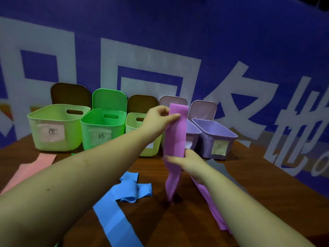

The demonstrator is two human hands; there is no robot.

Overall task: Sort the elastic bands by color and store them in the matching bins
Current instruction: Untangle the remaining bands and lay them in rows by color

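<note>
Mid-sort: left hand (157, 116) pinches purple band (175, 132) at top, right hand (187, 160) fingers grip it lower, held upright above table (195, 220). Next, prob.: fold, drop into purple bin (216, 138).

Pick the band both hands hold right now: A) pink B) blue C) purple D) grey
C: the left hand pinches the top of the purple band and the right hand grips it lower down; the blue band lies on the table.
</note>
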